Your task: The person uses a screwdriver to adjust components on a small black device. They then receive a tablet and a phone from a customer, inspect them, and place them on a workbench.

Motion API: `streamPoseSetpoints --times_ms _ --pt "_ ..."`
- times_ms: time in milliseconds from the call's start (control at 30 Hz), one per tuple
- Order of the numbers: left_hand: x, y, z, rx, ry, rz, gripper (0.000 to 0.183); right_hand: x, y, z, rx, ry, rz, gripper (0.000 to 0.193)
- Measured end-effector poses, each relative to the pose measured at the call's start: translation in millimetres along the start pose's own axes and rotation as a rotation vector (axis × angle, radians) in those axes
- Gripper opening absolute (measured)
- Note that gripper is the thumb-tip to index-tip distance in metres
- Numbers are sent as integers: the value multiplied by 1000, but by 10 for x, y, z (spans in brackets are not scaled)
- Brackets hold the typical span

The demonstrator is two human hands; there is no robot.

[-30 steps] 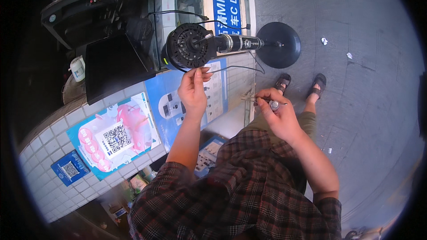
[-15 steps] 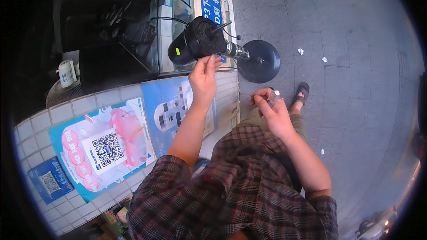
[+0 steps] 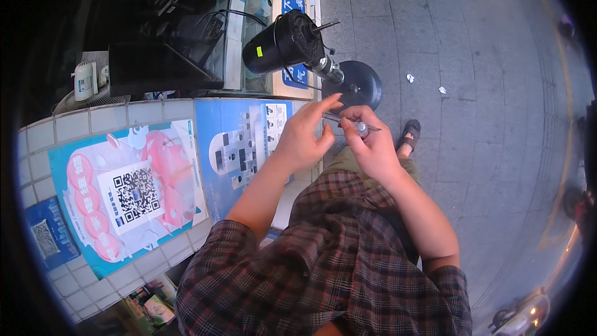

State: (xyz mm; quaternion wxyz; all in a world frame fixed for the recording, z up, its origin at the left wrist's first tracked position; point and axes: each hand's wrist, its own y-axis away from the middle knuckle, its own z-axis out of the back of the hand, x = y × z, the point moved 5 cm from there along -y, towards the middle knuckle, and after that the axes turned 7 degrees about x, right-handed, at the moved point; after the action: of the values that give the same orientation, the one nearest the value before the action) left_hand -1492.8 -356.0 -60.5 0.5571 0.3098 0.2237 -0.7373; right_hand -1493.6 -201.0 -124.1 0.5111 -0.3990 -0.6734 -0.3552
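Observation:
My right hand (image 3: pixel 375 149) is closed round a slim screwdriver (image 3: pixel 361 128) with a clear handle, its thin metal shaft pointing left. My left hand (image 3: pixel 307 135) hovers beside that shaft, thumb and forefinger apart, and I see nothing held in it. Beyond both hands stands a pedestal fan without blades. Its black motor housing (image 3: pixel 281 43) bears a yellow-green sticker, and a bare metal spindle (image 3: pixel 326 25) sticks out to the right. Below the housing, a silvery neck (image 3: pixel 328 70) leads down to the round black base (image 3: pixel 364 84) on the ground. The left fingertips overlap the base's near edge.
At the left runs a white-tiled counter front (image 3: pixel 146 112) with a pink poster (image 3: pixel 163 180) and a blue poster (image 3: pixel 225 149). Dark equipment (image 3: pixel 161 65), cables and a small white fan (image 3: pixel 84 81) are above it. Paper scraps (image 3: pixel 410 78) lie on the grey paving (image 3: pixel 472 149).
My left hand has left the fan motor and come down and right to the screwdriver, its fingers spreading. The screwdriver has turned in my right hand, so its shaft now shows.

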Motion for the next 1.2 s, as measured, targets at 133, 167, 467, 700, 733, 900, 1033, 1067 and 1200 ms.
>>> streamPoseSetpoints --times_ms 133,167,467,700,733,900,1033,1067,1200 --pt "-83 17 39 70 -135 -47 48 166 -86 -45 3 126 183 19" --pt "-52 13 55 48 -160 -71 46 200 -112 -49 6 159 235 20" --pt "-38 -275 -5 126 -304 -205 32 219 -230 218 16 404 181 33" --pt "241 -96 -120 192 221 201 36 417 -154 397 71 271 -24 30" --pt "245 -130 -198 230 342 252 34 395 -122 499 40 254 -59 25" --pt "189 26 -666 458 1088 305 19 622 56 821 23 492 -247 29" --pt "155 -34 -966 504 1310 132 16 621 144 906 128 739 -277 39" --pt "183 -30 -1024 482 1307 224 19 630 145 897 132 783 -231 41" --pt "-97 -206 -745 242 469 27 32 539 74 883 219 814 -266 37"
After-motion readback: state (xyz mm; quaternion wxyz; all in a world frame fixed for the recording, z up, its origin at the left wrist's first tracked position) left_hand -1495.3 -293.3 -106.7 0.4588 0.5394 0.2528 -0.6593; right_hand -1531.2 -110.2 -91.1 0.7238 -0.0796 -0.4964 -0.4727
